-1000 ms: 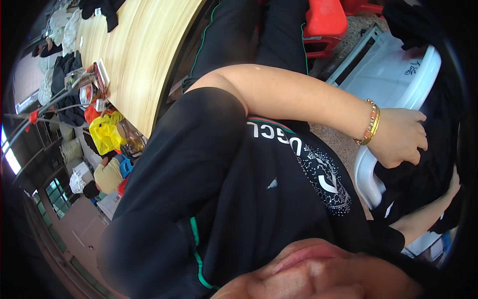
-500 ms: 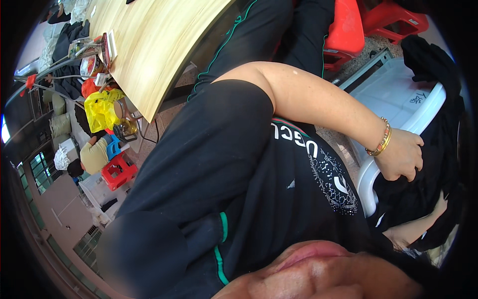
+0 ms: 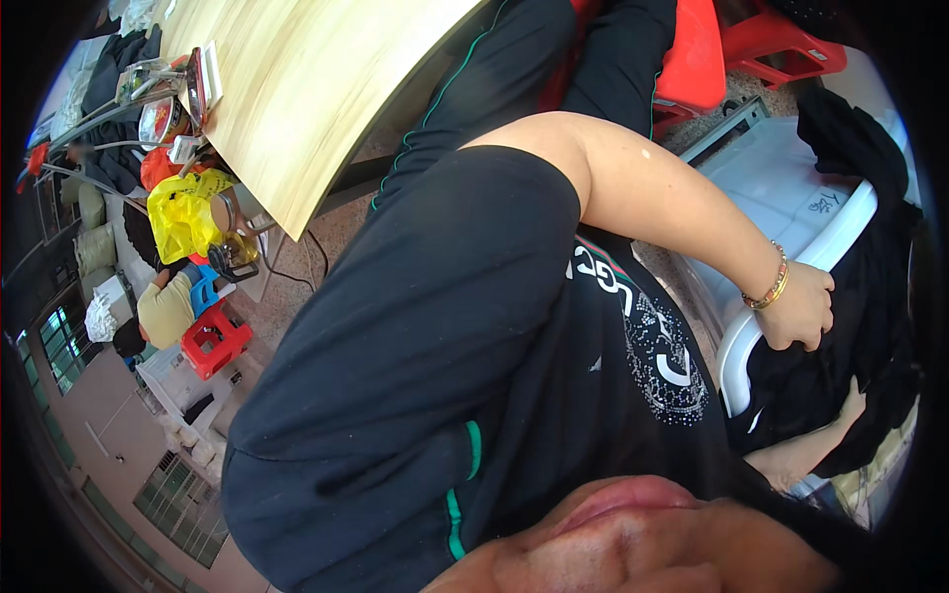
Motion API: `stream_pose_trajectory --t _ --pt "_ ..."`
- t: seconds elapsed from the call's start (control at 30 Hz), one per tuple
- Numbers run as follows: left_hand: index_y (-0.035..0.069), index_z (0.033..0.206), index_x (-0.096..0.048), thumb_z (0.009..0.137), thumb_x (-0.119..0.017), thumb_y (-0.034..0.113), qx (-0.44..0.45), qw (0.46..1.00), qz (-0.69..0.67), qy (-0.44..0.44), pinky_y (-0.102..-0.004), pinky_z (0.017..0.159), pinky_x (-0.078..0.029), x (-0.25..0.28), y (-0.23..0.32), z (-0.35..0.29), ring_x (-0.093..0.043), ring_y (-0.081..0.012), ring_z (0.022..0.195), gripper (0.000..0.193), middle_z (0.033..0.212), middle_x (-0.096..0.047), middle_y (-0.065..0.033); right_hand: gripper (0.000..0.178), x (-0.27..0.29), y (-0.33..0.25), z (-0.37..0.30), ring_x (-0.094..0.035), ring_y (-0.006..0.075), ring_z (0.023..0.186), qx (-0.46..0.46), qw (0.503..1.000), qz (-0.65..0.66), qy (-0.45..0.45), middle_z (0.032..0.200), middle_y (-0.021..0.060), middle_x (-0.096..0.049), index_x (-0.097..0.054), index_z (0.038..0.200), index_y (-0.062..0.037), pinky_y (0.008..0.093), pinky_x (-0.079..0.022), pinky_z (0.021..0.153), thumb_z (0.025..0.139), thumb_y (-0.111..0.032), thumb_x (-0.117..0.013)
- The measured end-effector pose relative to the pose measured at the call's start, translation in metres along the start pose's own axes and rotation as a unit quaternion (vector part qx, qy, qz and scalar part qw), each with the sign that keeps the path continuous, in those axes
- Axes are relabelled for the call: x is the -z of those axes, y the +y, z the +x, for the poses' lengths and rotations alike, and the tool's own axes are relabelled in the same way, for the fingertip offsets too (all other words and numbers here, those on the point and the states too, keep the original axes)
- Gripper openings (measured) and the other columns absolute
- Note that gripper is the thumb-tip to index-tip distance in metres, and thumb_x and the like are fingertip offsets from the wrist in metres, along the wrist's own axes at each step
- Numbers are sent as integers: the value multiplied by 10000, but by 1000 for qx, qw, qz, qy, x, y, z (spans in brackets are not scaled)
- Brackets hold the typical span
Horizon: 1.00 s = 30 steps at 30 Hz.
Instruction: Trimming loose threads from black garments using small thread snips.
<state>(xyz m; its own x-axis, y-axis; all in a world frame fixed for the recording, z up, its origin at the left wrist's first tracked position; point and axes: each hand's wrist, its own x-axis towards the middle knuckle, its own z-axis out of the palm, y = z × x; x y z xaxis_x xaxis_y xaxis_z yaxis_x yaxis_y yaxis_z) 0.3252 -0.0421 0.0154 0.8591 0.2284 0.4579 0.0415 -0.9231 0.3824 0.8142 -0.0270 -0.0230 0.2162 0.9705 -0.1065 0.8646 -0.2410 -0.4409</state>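
Note:
My left hand (image 3: 799, 308), with gold and beaded bracelets at the wrist, reaches over the rim of a white plastic tub (image 3: 733, 368). Its fingers are curled into black cloth (image 3: 875, 326) bunched against the tub's outer side. More of this cloth hangs over the far right corner of the rim. My right hand (image 3: 852, 403) comes in low at the right, partly buried in the same cloth. Most of its fingers are hidden, so its grip does not show.
A light wooden table (image 3: 297, 89) stands at the upper left. Red plastic stools (image 3: 786, 47) are beyond the tub. A yellow plastic bag (image 3: 183, 212) hangs by the table's corner, near a glass pot (image 3: 235, 255). Farther left, a person (image 3: 165, 311) sits near another red stool (image 3: 215, 338).
The view has shifted slightly. My left hand keeps its hold on the cloth at the rim, its fingers drawn in more. My right hand has moved a little left with the cloth.

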Motion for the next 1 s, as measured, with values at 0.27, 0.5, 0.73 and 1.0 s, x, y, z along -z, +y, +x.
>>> stream_pose_trajectory --t 0.27,0.5,0.73,1.0 --pt "183 1069 -750 718 -618 251 -44 994 -75 67 -459 1041 -389 -11 -2 5 -642 -261 1070 381 1058 -699 -78 694 86 3 -110 -460 293 1329 -48 994 -66 75 1473 219 -474 -485 1369 126 332 -314 1141 872 -290 -734" --pt "144 1153 -713 791 -663 191 -11 997 -70 28 -478 1124 -338 14 -9 -9 -548 -275 1257 368 1330 -604 -140 364 11 -162 -188 -671 162 880 -147 956 214 138 1012 65 -718 -696 1094 24 282 -518 842 765 -115 -771" --pt "102 1551 -219 749 -813 233 59 967 -213 127 -431 1145 -358 15 -5 -11 -371 -416 1396 1006 1550 -296 -252 246 6 -272 -245 -670 133 841 -53 941 292 164 917 61 -731 -728 978 7 271 -517 827 738 -43 -739" --pt "60 1410 -471 968 -602 317 -17 957 -143 250 -363 1121 -388 41 -19 -27 -502 -249 1311 527 1430 -516 -112 348 -31 -432 -251 -633 81 823 219 960 125 123 868 25 -710 -683 953 41 243 -512 776 635 -20 -810"
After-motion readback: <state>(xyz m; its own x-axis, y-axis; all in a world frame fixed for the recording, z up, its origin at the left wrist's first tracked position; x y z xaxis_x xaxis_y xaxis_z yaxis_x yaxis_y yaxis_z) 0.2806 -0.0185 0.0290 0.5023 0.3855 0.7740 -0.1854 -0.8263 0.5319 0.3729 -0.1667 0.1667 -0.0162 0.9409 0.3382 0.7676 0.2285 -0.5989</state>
